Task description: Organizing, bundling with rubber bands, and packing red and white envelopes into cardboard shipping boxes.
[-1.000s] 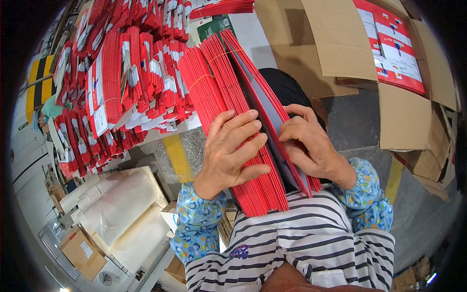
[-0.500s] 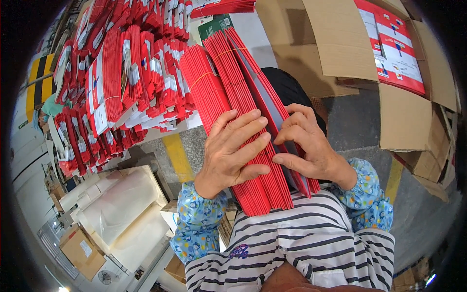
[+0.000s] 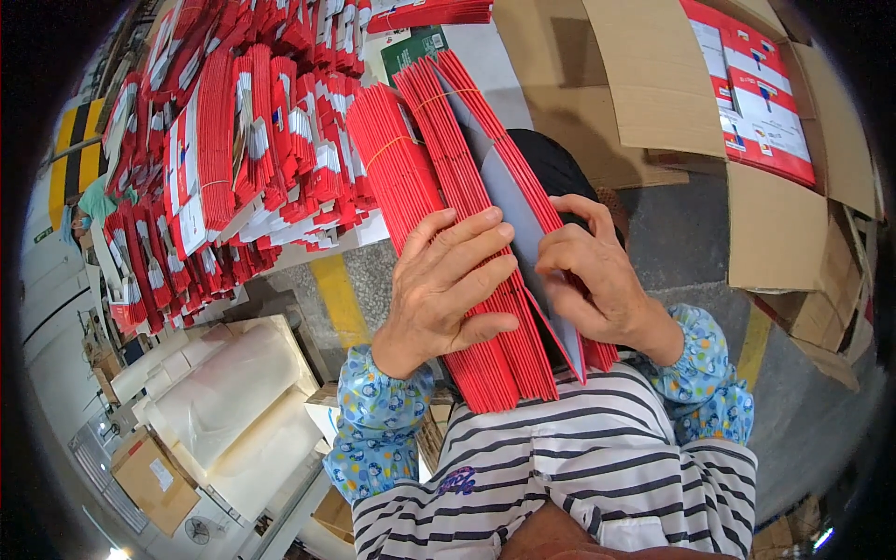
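Bundles of flattened red cartons [image 3: 397,168] lean against my striped shirt, with yellow rubber bands round their far ends. Across the middle bundle [image 3: 457,177] lies my left hand [image 3: 448,285], its fingers stretched out and its thumb pointing right. The right-hand bundle [image 3: 499,140] is parted from it, and a grey inner face [image 3: 513,201] shows in the gap. At that gap my right hand [image 3: 593,271] has its fingers bent round carton edges; the fingertips are partly hidden and slightly blurred.
A large heap of banded red-and-white cartons [image 3: 215,140] covers the table at the far left. To the right stands an open cardboard box [image 3: 775,224] with printed red-and-white packages [image 3: 765,103] inside. A dark rounded object [image 3: 551,163] is behind the bundles. Wrapped pale rolls [image 3: 224,401] lie at the lower left.
The gap beside the right-hand bundle has widened, so more grey face shows. My right hand has shifted slightly and its fingers have curled inward. My left hand has stayed nearly still.
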Demonstrator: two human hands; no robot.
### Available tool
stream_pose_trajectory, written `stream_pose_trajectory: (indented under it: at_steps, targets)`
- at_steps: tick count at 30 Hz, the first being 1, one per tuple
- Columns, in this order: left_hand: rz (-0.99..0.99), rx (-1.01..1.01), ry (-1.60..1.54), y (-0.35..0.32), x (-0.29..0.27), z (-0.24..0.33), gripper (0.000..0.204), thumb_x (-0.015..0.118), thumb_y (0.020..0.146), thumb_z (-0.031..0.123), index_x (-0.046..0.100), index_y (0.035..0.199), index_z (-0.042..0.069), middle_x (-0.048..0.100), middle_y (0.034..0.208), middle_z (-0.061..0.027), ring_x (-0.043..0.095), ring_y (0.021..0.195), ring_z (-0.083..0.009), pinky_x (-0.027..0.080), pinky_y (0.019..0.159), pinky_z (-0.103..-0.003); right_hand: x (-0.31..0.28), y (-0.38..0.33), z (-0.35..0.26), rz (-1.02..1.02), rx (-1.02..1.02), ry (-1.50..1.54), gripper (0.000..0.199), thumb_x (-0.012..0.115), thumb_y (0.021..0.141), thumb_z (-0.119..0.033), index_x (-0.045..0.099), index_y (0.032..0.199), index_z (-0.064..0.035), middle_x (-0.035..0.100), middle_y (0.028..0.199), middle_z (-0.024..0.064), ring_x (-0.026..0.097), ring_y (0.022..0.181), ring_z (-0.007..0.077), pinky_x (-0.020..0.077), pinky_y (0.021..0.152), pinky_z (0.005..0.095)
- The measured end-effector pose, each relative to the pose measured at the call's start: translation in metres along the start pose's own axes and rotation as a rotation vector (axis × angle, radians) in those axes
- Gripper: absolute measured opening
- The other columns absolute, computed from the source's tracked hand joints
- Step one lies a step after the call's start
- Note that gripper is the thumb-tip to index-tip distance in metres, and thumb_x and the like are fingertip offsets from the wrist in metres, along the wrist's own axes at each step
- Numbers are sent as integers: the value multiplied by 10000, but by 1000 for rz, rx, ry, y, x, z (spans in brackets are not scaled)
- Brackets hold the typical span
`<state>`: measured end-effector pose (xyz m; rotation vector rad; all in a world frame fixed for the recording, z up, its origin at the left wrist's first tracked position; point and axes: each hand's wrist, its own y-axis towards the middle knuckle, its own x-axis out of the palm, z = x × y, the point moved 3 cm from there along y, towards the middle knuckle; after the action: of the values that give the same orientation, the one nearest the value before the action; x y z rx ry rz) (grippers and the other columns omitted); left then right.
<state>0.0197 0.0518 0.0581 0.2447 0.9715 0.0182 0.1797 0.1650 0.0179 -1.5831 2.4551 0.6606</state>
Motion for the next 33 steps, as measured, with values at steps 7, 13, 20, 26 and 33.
stream_pose_trajectory:
  at_steps: [7, 13, 20, 26, 33]
  targets:
    - [26, 7, -34, 0, 0, -1, 536, 674, 782, 542, 692, 996, 51, 633, 1193, -141, 573, 1192, -331, 409, 982, -502, 4, 1, -3, 48, 25, -88, 313, 762, 760, -264, 588, 959, -97, 576, 969, 99, 446, 1113, 395, 346, 982, 512]
    - [48, 11, -52, -1, 1, -1, 523, 697, 770, 524, 701, 1019, 65, 637, 1171, -150, 588, 1173, -337, 421, 973, -509, 3, 1, -3, 23, 54, -49, 299, 746, 764, -231, 589, 975, -89, 562, 974, 106, 446, 1106, 385, 337, 1007, 511]
    - [52, 19, -31, -2, 1, -1, 518, 689, 770, 533, 708, 991, 65, 643, 1122, -136, 596, 1145, -328, 430, 965, -505, 1, -2, -2, 105, 23, 14, 302, 646, 710, -48, 573, 1003, -65, 557, 981, 119, 490, 1084, 388, 318, 1043, 511]
    - [45, -12, -10, -3, -1, 0, 519, 683, 775, 530, 697, 1004, 65, 640, 1113, -122, 600, 1118, -316, 431, 964, -502, -5, -1, -3, 34, -15, -11, 340, 590, 650, 36, 590, 977, -58, 609, 955, 103, 482, 1163, 397, 294, 1070, 503]
    - [1, 1, -4, -1, 0, 0, 521, 674, 789, 534, 694, 1026, 70, 638, 1194, -113, 575, 1195, -297, 414, 984, -493, 1, 3, -9, 31, 12, -123, 222, 710, 767, -135, 602, 952, -79, 601, 879, 91, 482, 1140, 383, 299, 1040, 492]
